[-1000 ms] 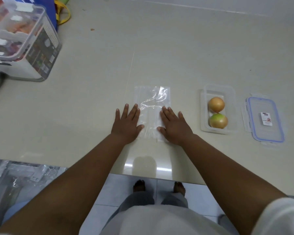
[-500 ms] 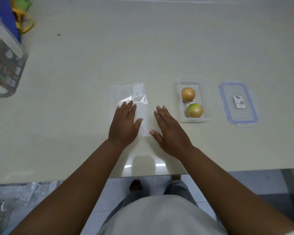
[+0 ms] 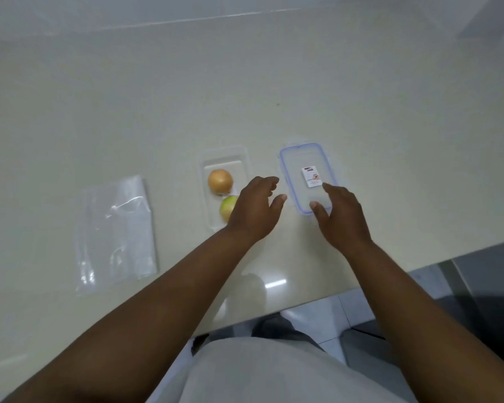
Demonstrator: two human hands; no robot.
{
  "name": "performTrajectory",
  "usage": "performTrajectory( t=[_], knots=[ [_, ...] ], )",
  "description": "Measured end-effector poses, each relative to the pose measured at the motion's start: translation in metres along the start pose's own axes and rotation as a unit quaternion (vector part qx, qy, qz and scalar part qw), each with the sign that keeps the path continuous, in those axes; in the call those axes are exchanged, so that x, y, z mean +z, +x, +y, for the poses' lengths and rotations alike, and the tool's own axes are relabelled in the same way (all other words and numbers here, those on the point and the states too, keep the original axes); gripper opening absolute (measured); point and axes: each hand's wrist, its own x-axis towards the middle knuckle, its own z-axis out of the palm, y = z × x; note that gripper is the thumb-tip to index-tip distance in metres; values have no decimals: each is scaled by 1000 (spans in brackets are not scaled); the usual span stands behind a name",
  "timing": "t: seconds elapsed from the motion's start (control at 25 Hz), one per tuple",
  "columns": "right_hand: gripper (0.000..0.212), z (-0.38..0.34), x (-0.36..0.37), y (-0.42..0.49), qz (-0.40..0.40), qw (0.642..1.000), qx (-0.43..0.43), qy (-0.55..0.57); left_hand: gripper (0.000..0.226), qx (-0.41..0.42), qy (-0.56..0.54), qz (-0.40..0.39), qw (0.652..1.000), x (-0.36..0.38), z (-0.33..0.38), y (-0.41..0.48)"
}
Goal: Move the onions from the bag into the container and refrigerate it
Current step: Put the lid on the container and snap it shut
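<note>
Here, two onions [image 3: 220, 181] sit in the open container [image 3: 246, 158] on the counter [image 3: 332, 82], the empty bag [image 3: 117, 228] lying flat well to its left. Both hands, left hand [image 3: 253, 210] and right hand [image 3: 341, 216], hover open and empty around the lid [image 3: 306, 158], likely ready to lift it.

Two onions [image 3: 220, 181] in open container [image 3: 224, 151], hands [image 3: 253, 212] open, seemingly hovering by lid [image 3: 306, 158]

A glossy beige countertop [image 3: 274, 82] meets a pale wall [image 3: 157, 7]; light floor tiles [image 3: 317, 318] lie below.
</note>
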Motion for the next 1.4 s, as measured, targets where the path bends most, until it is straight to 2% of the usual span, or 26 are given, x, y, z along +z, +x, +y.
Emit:
performTrajectory(
  t=[0.08, 0.2, 0.28, 0.4, 0.48, 0.64, 0.76, 0.96, 1.12, 1.4],
  knots=[
    [52, 28, -12, 37, -2, 997, 84, 0, 50, -106, -21, -44, 993, 33, 21, 33],
    [58, 53, -19, 81, -38, 984, 176, 12, 64, -255, 20, -83, 963, 70, 29, 66],
    [61, 62, -18, 104, -83, 976, 199, 9, 67, -305, 28, -53, 950, 83, 29, 79],
    [59, 68, -15, 122, -137, 969, 204, -7, 74, -344, -27, 1, 939, 89, 26, 91],
    [67, 72, -17, 126, -151, 964, 219, 34, 72, -354, -55, 10, 933, 90, 20, 93],
    [46, 80, -32, 116, -190, 949, 224, 115, 66, -320, -67, 8, 945, 85, 17, 77],
    [50, 75, -45, 100, -161, 950, 216, 156, 79, -289, -113, 39, 950, 70, 22, 61],
    [45, 27, -40, 75, -137, 950, 149, 238, 77, -259, -156, 105, 947, 14, 9, 33],
    [45, -29, -7, 67, -131, 958, 110, 228, 73, -288, -126, 150, 937, -36, -29, 17],
    [69, -83, 45, 64, -137, 974, 82, 163, 73, -322, -110, 160, 927, -67, -78, 7]
  ],
)
